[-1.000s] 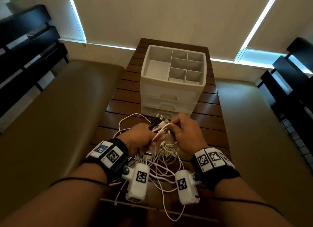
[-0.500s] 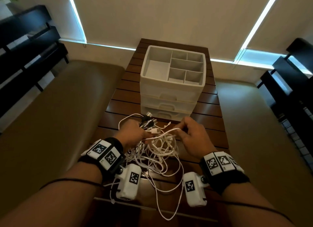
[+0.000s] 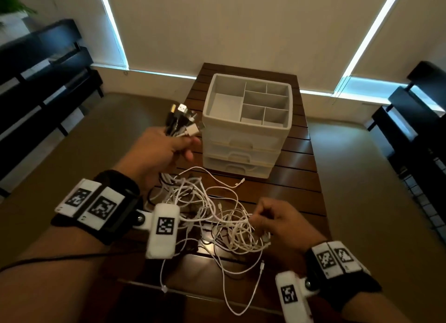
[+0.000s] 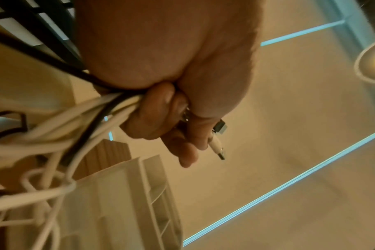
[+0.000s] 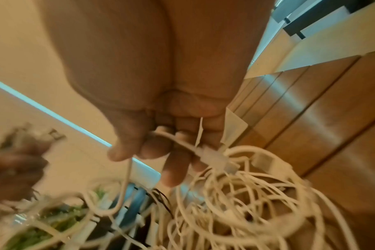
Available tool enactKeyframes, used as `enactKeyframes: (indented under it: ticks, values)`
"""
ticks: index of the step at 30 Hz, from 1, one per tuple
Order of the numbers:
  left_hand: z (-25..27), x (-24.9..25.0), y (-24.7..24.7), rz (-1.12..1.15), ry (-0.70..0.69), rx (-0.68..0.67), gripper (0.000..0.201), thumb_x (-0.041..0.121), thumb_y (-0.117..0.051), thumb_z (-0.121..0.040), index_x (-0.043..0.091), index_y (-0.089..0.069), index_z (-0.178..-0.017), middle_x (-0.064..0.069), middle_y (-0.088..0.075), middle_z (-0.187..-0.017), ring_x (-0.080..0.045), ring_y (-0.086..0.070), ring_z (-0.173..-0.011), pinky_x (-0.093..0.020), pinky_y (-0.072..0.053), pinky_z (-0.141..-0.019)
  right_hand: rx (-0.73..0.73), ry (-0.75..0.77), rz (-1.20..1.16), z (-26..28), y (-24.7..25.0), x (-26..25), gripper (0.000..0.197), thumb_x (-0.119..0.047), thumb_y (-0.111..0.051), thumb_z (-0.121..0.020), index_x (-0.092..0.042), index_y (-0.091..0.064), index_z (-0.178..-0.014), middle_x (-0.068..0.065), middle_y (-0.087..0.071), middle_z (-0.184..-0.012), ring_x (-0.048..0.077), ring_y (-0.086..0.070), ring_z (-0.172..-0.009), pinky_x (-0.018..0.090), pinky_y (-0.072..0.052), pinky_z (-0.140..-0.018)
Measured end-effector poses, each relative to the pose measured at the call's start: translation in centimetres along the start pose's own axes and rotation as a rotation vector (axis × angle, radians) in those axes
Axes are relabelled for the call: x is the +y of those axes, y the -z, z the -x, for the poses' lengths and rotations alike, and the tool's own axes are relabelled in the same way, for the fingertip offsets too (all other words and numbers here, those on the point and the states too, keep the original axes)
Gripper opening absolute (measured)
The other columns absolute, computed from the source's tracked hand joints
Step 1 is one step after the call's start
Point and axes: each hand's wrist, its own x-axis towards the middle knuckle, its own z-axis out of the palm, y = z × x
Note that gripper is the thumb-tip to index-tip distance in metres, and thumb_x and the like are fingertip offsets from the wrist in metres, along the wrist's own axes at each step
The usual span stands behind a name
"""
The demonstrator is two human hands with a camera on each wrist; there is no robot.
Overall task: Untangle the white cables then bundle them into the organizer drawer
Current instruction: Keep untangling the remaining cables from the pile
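Two hands split work. Head view: left hand (image 3: 159,151) fisted round plug ends (image 3: 184,122), raised beside organizer (image 3: 246,127) so white cables (image 3: 217,216) hang onto table (image 3: 299,183). Right hand (image 3: 280,222) pinches strands in tangle, likely to tease loops free. Left wrist view: fingers (image 4: 154,121) clamp cords. Right wrist view: fingertips (image 5: 173,169) nip thin strand.

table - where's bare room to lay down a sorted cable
Bare wood shows on the table right of the tangle, between the organizer front and the right hand. The organizer's top tray compartments are empty too. Crowded: the near middle, where loops spread from the left hand to the near edge.
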Motion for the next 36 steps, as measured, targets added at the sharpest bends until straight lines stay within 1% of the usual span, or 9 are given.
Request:
enactKeyframes:
  ticks: [5,13,16,18,20,24,27,31,36]
  values:
    - [1.4,3.6,1.5,-0.073,-0.147,-0.088,0.019,0.024,-0.056,-0.095,0.013,-0.071,-0.09,0.007,-0.049,-0.052,-0.003,-0.041,-0.044,-0.015,-0.032,-0.04,0.121,-0.222,0.277,-0.1,-2.5,2.8,0.026,-0.029,-0.066,-0.089,-0.007,-0.058,-0.077,0.0,-0.062,-0.06,0.003,-0.054,-0.042,0.019,-0.044,-0.045]
    - [0.7,0.5,-1.7,-0.126,-0.279,-0.132,0.017,0.02,-0.061,-0.094,0.015,-0.069,-0.08,0.013,-0.045,-0.049,-0.002,-0.036,-0.045,-0.021,-0.031,-0.049,0.005,-0.223,0.728,-3.3,-2.3,-1.4,0.022,-0.042,-0.065,-0.087,-0.02,-0.068,-0.085,-0.003,-0.067,-0.086,0.012,-0.063,-0.079,0.029,-0.052,-0.071]
    - [0.9,-0.2,-2.1,-0.135,-0.287,-0.179,0.017,0.022,-0.06,-0.094,0.017,-0.069,-0.08,0.011,-0.046,-0.053,-0.006,-0.036,-0.048,-0.022,-0.031,-0.049,0.156,-0.033,0.483,-3.4,-0.1,-5.1,0.036,-0.048,-0.076,-0.074,-0.029,-0.065,-0.103,-0.011,-0.066,-0.102,0.007,-0.062,-0.095,0.029,-0.052,-0.084]
    - [1.3,0.0,-2.7,-0.076,-0.307,-0.243,0.018,0.023,-0.059,-0.094,0.016,-0.067,-0.08,0.006,-0.046,-0.057,-0.011,-0.035,-0.05,-0.027,-0.03,-0.049,0.078,0.12,0.208,-3.0,0.0,-8.0,0.073,-0.048,-0.084,-0.062,-0.034,-0.053,-0.127,-0.019,-0.056,-0.124,-0.001,-0.052,-0.114,0.02,-0.041,-0.094]
    - [1.9,0.7,-3.8,0.025,-0.341,-0.287,0.02,0.022,-0.057,-0.096,0.013,-0.065,-0.08,0.009,-0.045,-0.052,-0.013,-0.033,-0.049,-0.028,-0.029,-0.048,-0.008,0.213,0.185,-3.3,-1.2,-10.1,0.086,-0.041,-0.086,-0.06,-0.031,-0.046,-0.135,-0.019,-0.054,-0.127,-0.003,-0.051,-0.113,0.014,-0.039,-0.091]
    - [2.2,3.3,-4.5,0.237,-0.392,-0.308,0.021,0.018,-0.054,-0.097,0.012,-0.062,-0.079,0.006,-0.033,-0.05,-0.009,-0.025,-0.045,-0.021,-0.024,-0.041,0.123,0.391,0.073,-5.1,-4.1,-11.1,0.007,-0.013,-0.072,-0.082,-0.019,-0.068,-0.082,-0.007,-0.068,-0.075,0.007,-0.063,-0.067,0.03,-0.051,-0.065]
    - [2.1,5.0,-3.0,0.327,-0.402,-0.288,0.022,0.02,-0.052,-0.098,0.011,-0.059,-0.079,0.005,-0.03,-0.049,-0.008,-0.022,-0.041,-0.02,-0.02,-0.038,0.095,0.396,0.069,-6.0,-4.7,-10.8,0.027,-0.013,-0.064,-0.09,-0.029,-0.061,-0.068,-0.014,-0.065,-0.062,-0.002,-0.055,-0.057,0.019,-0.044,-0.058]
    - [3.5,7.3,-1.0,0.339,-0.466,-0.264,0.025,0.026,-0.05,-0.098,0.013,-0.056,-0.078,0.004,-0.026,-0.052,-0.01,-0.017,-0.043,-0.023,-0.015,-0.039,0.019,0.272,0.302,-7.1,-5.0,-8.3,0.017,-0.023,-0.064,-0.088,-0.011,-0.059,-0.076,0.002,-0.061,-0.07,0.015,-0.055,-0.065,0.033,-0.045,-0.066]
    - [4.5,10.5,1.1,0.187,-0.578,-0.217,0.028,0.027,-0.044,-0.103,0.015,-0.053,-0.079,0.003,-0.026,-0.054,-0.013,-0.015,-0.045,-0.026,-0.015,-0.04,-0.01,0.149,0.417,-7.0,-6.2,-4.3,0.009,-0.039,-0.064,-0.089,-0.031,-0.064,-0.083,-0.006,-0.067,-0.087,0.014,-0.063,-0.086,0.035,-0.049,-0.079]
